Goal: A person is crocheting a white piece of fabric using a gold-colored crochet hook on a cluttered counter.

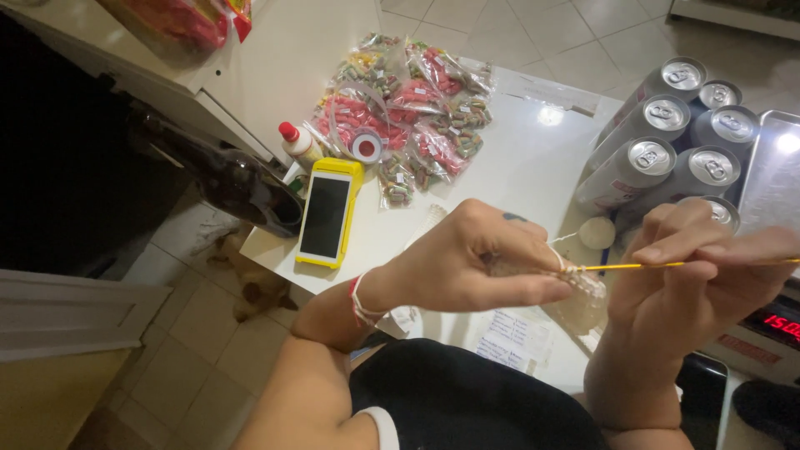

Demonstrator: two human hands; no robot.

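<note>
Presently, the left hand (pixel 467 267) pinches the pale crochet piece (pixel 583 296) taut while, at 3 o'clock, the right hand (pixel 692 279) grips the yellow hook (pixel 633 266), tip at the stitches.

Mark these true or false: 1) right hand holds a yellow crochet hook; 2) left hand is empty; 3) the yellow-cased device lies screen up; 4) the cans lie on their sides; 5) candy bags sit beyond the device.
1) True: the right hand grips the thin yellow crochet hook.
2) False: the left hand pinches the pale crochet piece.
3) True: the yellow-cased device lies on the white table, dark screen up.
4) False: the silver cans stand upright, tops showing.
5) True: the candy bags lie past it.
</note>
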